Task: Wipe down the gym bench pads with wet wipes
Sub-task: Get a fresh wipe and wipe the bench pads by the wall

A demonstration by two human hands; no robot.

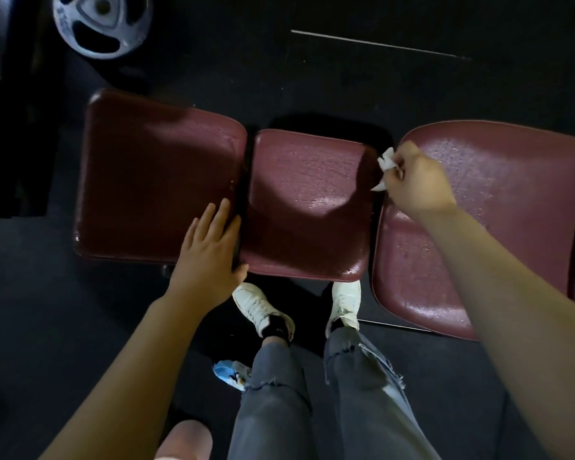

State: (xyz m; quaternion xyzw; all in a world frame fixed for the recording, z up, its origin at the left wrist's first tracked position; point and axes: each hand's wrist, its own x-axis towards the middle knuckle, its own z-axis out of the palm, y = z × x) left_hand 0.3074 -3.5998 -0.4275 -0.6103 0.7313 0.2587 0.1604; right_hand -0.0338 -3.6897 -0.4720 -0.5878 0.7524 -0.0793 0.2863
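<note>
Right hand (419, 180) pinches crumpled white wet wipe (386, 164) at maroon vinyl middle pad (309, 207) edge; left hand (210, 250) flat, fingers spread. Risk: wad skips seam.

The left hand (210, 247) lies flat, palm down, fingers straight and slightly spread, its bare forearm reaching forward from the lower left. The right hand (417, 180) is curled into a loose fist, pinching a crumpled white wet wipe (386, 162), arm stretched in from the right.

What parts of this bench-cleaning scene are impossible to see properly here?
Head view:
- Right pad: far end cut by the frame edge.
- Wet wipe: mostly hidden inside the right hand.
- Blue packet on the floor: partly behind the leg, label unreadable.
- Weight plate: top cut off.
</note>
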